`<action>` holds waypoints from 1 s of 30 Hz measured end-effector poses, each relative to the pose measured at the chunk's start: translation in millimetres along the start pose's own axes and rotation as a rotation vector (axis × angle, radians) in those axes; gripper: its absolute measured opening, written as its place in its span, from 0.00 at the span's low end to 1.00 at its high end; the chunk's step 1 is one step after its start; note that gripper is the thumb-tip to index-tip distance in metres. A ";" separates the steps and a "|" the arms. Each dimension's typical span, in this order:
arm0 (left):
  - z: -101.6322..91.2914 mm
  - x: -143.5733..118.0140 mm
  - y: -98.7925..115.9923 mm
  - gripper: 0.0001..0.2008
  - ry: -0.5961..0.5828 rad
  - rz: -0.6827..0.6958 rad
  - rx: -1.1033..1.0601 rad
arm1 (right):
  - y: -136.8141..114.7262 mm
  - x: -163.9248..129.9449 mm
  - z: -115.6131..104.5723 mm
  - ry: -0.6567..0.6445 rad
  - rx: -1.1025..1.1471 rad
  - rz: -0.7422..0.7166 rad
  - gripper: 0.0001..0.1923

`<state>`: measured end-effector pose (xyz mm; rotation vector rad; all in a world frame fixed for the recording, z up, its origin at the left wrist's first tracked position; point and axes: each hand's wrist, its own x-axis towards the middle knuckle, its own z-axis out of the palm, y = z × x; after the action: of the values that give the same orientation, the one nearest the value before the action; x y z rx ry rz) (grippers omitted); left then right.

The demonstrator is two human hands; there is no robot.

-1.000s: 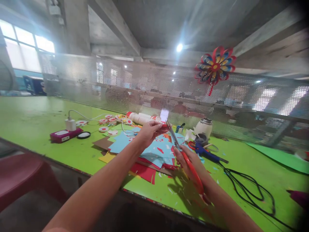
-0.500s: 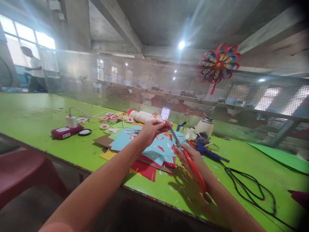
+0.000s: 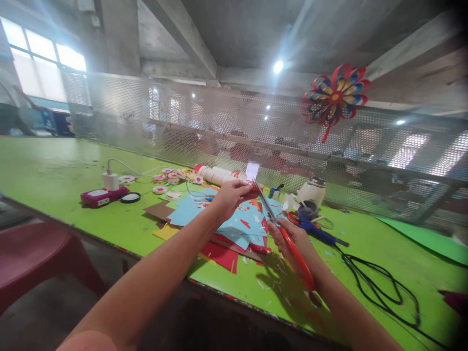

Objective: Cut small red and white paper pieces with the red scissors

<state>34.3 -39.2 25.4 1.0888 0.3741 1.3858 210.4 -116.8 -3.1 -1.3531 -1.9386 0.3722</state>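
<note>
My left hand (image 3: 230, 197) is closed in a pinch on a small red piece of paper (image 3: 257, 192), held above a pile of coloured sheets. Wrapped around the red handles of a pair of scissors (image 3: 298, 261) is my right hand (image 3: 288, 236). The scissor blades point up and away, their tips beside my left fingertips and the red piece. Whether the blades touch the paper I cannot tell. Below lie light blue sheets (image 3: 186, 212) strewn with red and white scraps, over red paper (image 3: 221, 256) and brown sheets.
A blue glue gun (image 3: 318, 230) with a looped black cord (image 3: 387, 278) lies to the right, near a cream flask (image 3: 312, 191). Leftward are a purple power strip (image 3: 100, 197) and tape rolls (image 3: 160, 190). A perforated metal screen (image 3: 226, 119) stands behind; a paper flower (image 3: 335, 97) hangs there.
The view has shifted slightly. My hands keep nearly the same pose, with the scissors and red paper still held. A person in the background has moved left, partly out of view.
</note>
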 end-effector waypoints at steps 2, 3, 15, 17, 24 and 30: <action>0.1 0.0 0.1 0.05 -0.002 0.001 0.003 | 0.1 0.2 -0.3 0.001 -0.011 0.002 0.25; 0.2 0.0 0.2 0.05 -0.001 0.001 0.004 | 0.3 0.4 -0.4 0.003 -0.017 -0.003 0.25; -0.7 0.6 0.0 0.05 0.001 0.008 0.006 | 0.0 0.7 -1.7 -0.007 -0.020 -0.035 0.24; -0.7 0.5 -0.1 0.04 -0.002 0.010 0.002 | 0.3 0.6 -1.7 -0.009 -0.024 -0.035 0.25; -0.1 0.3 0.8 0.04 0.011 0.006 0.017 | 0.3 0.3 0.8 0.052 -0.029 -0.010 0.26; -1.3 0.2 0.1 0.03 -0.006 0.016 0.023 | 0.6 0.5 0.1 0.050 -0.037 -0.016 0.27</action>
<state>33.3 -38.5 24.9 1.1164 0.3787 1.3949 210.6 -116.1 -3.3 -1.3574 -1.9230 0.2934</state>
